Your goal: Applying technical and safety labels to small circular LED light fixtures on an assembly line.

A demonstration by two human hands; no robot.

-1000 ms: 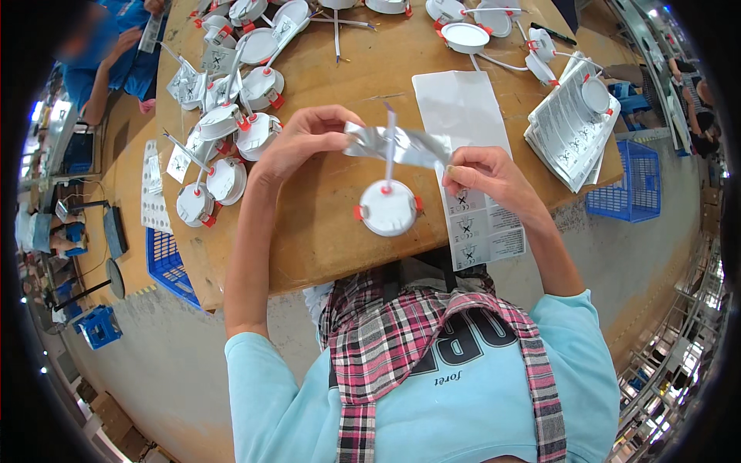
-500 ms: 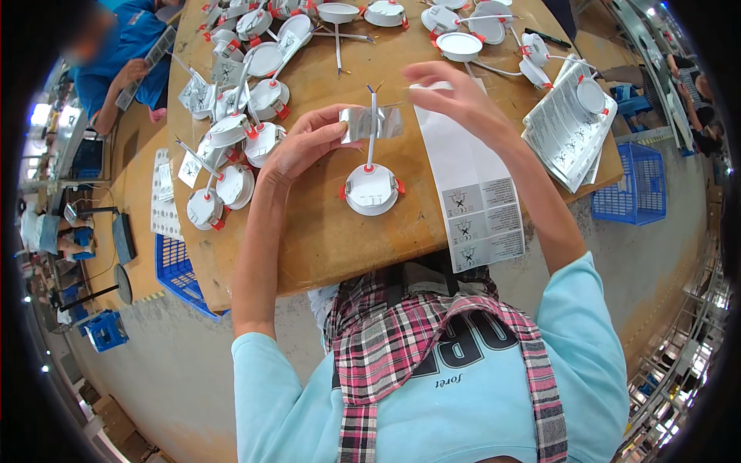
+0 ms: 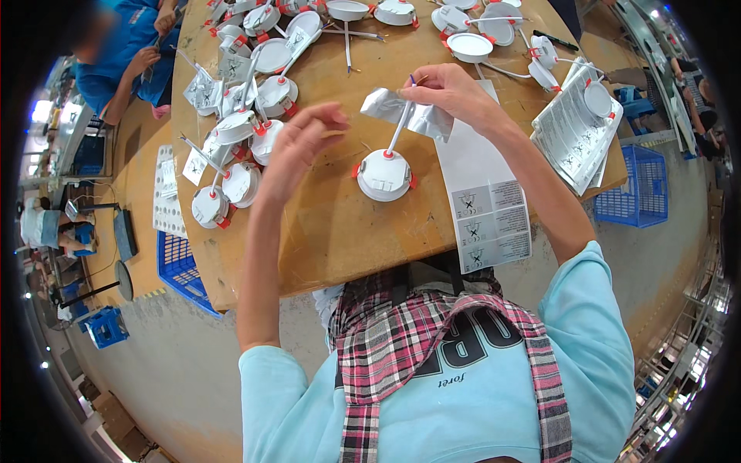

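A white round downlight sits at the center of the frame over the brown table, its clip-fitted back facing the camera. Its white cable makes the long axis, slanting up and slightly right, bare wire ends toward the top edge. A silver label spreads to both sides of the cable. The person's right hand, reaching in from the right with fingers pointing left, pinches the label and cable near the wire ends; the left hand, blurred, is raised at center left, fingers loosely curled and holding nothing. Half a second earlier, the left hand gripped the label, the right was free and the cable stood nearer upright. A label sheet lies at right; more downlights crowd the upper left.
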